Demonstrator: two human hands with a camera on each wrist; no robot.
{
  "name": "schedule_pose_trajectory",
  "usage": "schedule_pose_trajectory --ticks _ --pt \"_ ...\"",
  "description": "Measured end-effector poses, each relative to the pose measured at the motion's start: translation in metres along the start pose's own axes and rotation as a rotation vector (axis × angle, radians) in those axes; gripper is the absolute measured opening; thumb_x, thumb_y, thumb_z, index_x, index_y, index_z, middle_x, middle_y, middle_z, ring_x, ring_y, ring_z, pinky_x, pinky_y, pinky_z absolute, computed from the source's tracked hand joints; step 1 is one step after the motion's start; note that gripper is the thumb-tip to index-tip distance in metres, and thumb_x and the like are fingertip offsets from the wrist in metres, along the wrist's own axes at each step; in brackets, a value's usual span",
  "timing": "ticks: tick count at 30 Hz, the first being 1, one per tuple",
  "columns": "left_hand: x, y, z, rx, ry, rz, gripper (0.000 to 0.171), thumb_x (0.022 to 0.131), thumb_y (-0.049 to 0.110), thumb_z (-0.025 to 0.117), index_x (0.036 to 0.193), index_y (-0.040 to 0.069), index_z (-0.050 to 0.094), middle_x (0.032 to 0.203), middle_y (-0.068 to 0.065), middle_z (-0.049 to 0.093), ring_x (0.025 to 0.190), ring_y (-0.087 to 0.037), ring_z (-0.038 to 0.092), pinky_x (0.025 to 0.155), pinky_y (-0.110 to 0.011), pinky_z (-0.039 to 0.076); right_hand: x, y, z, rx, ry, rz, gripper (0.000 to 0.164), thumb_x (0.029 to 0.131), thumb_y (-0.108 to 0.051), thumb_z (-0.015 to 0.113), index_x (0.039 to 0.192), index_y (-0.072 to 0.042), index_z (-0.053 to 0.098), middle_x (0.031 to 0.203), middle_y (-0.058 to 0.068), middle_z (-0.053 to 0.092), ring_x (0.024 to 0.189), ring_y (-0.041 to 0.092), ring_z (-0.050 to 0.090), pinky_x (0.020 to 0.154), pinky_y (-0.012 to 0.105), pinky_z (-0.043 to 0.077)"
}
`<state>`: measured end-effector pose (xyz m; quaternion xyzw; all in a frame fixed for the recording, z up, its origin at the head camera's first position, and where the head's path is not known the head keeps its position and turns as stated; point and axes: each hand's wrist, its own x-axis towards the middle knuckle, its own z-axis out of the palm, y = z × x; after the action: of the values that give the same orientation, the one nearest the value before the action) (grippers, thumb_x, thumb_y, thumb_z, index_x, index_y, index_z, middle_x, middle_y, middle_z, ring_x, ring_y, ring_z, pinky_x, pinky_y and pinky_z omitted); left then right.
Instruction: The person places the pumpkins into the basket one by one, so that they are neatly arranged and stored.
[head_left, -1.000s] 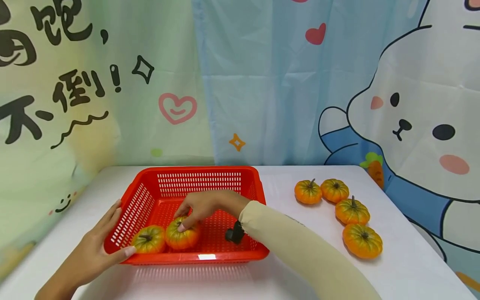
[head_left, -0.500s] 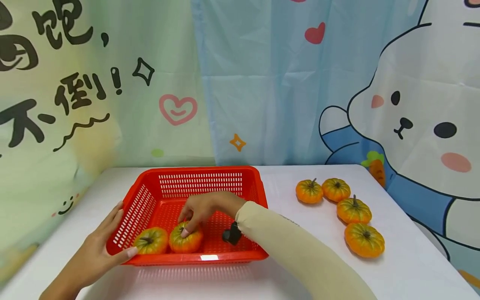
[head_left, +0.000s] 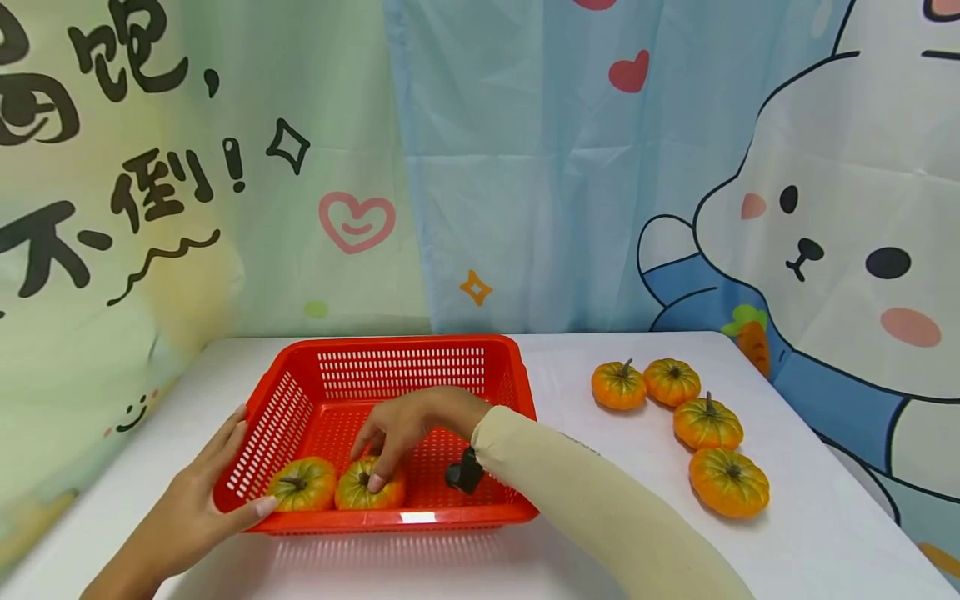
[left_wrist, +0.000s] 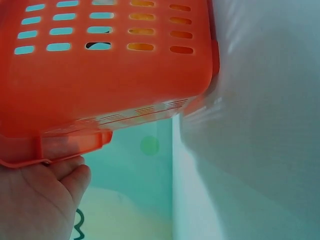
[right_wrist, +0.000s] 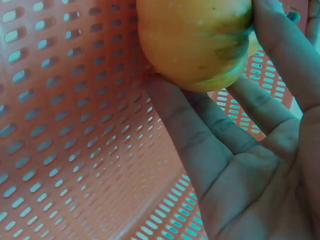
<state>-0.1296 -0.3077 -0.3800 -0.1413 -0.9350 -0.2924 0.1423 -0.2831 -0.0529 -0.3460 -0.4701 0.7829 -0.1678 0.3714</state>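
Red basket: possibly risking a skid, if the left hand is easing off its corner.
Left pumpkin: sitting just beside the held pumpkin, risking a knock if that one is swinging left.
Held pumpkin: lying low inside, near the front wall, risking a roll if the grip is slipping (underside contact hidden).
Left hand: lying spread, bracing the near-left corner.
Right hand: curling thumb and fingers around the held pumpkin.
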Motion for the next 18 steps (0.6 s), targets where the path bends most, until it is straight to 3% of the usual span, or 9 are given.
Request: schedule_pose_trajectory --ticks 3,8,11,14,18 --pt "0.000 0.000 0.000 -0.004 -0.005 -0.006 0.096 0.080 0.028 0.077 0.153 0.000 0.021 0.161 -0.006 0.015 0.133 -0.044 0.030 0.089 -0.002 0.016 0.000 -0.002 0.001 -0.024 -0.004 -0.009 0.058 0.082 -0.023 0.078 0.135 -0.010 0.059 0.123 -0.002 0.063 0.111 0.005 0.055 0.089 0.018 0.042" --pt "-0.002 -0.002 0.000 0.029 -0.013 -0.023 0.095 0.080 0.030 0.078 0.152 0.000 0.024 0.161 -0.006 0.017 0.129 -0.042 0.035 0.089 -0.012 0.030 -0.001 -0.004 0.002 -0.005 -0.030 -0.023 0.062 0.083 -0.022 0.078 0.139 -0.010 0.055 0.128 -0.003 0.060 0.115 0.005 0.053 0.091 0.017 0.041" --pt "-0.002 -0.003 0.001 0.032 -0.007 -0.014 0.095 0.080 0.030 0.078 0.153 0.000 0.024 0.161 -0.005 0.016 0.131 -0.039 0.034 0.090 -0.010 0.026 -0.003 -0.004 0.001 -0.019 -0.024 -0.036 0.063 0.084 -0.024 0.077 0.140 -0.010 0.053 0.131 -0.004 0.059 0.118 0.005 0.052 0.093 0.018 0.040" --pt "-0.001 -0.004 0.002 0.011 0.014 0.014 0.096 0.079 0.027 0.079 0.153 0.000 0.024 0.161 -0.003 0.016 0.137 -0.027 0.029 0.090 -0.003 0.019 -0.006 -0.004 -0.003 -0.041 -0.001 -0.050 0.064 0.084 -0.026 0.077 0.141 -0.009 0.053 0.134 -0.003 0.058 0.120 0.006 0.052 0.094 0.017 0.039" --pt "-0.001 -0.003 0.001 0.005 0.018 0.022 0.096 0.079 0.027 0.079 0.152 0.000 0.024 0.161 -0.005 0.017 0.137 -0.028 0.028 0.091 -0.003 0.019 -0.012 -0.004 -0.010 -0.051 0.037 -0.086 0.064 0.085 -0.028 0.076 0.141 -0.007 0.053 0.135 -0.001 0.057 0.121 0.009 0.053 0.095 0.018 0.039"
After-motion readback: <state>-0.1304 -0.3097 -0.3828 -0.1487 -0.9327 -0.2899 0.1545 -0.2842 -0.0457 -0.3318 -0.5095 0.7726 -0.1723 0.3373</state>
